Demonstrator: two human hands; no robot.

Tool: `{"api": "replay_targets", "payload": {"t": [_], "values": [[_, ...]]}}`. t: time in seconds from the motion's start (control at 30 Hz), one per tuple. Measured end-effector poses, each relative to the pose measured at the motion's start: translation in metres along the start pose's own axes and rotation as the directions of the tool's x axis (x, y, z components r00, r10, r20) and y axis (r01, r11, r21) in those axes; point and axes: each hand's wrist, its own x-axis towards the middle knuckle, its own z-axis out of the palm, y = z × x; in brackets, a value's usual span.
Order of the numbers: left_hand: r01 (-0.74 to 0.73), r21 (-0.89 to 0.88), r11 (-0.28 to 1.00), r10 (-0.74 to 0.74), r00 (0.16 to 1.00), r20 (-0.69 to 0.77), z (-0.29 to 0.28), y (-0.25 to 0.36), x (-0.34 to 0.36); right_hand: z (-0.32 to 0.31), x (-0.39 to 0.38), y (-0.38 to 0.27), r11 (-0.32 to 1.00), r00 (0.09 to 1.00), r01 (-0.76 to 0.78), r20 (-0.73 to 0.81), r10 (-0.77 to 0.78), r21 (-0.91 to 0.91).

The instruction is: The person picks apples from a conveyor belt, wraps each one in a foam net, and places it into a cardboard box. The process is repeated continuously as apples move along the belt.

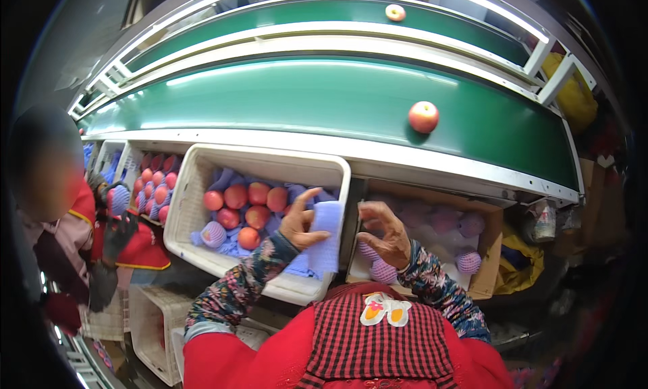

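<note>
My left hand (298, 228) grips a flat blue foam net sleeve (322, 240) over the right side of a white plastic crate (174, 210). In that crate lie several red apples (258, 217), loose blue sleeves and a netted apple (212, 234). My right hand (385, 235), slightly blurred, is open with nothing in it, fingers curved and apart, above a cardboard box (487, 254) holding several fruits in pink foam nets (468, 261).
A green conveyor (283, 98) carries an apple (424, 117); an upper belt (472, 31) carries another (395, 13). At left, a co-worker (67, 247) with gloved hands (120, 237) holds netted fruit beside a box of apples (155, 193). An empty-looking crate (138, 321) stands lower left.
</note>
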Motion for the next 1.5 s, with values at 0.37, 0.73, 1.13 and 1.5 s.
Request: {"api": "replay_targets", "payload": {"t": [0.37, 0.73, 1.13, 1.5], "values": [[-0.25, 0.471, 0.846, 0.219, 0.968, 0.121, 0.061, 0.049, -0.024, -0.01, -0.008, -0.038, 0.988, 0.95, -0.036, 0.311, -0.013, 0.152], [-0.325, -0.123, 0.937, 0.307, 0.94, -0.148, 0.138, 0.032, 0.035, -0.066, -0.048, -0.043, 0.829, 0.975, 0.203, -0.183, -0.124, 0.521], [-0.241, -0.182, 0.953, 0.258, 0.963, 0.076, 0.217, -0.016, 0.113, -0.312, -0.112, 0.015, 0.929, 0.971, 0.11, -0.163, -0.176, -0.353], [0.063, -0.215, 0.975, -0.092, 0.987, -0.129, 0.179, -0.056, 0.085, -0.467, -0.049, 0.078, 0.755, 0.699, -0.224, -0.642, -0.316, -0.616]]}}
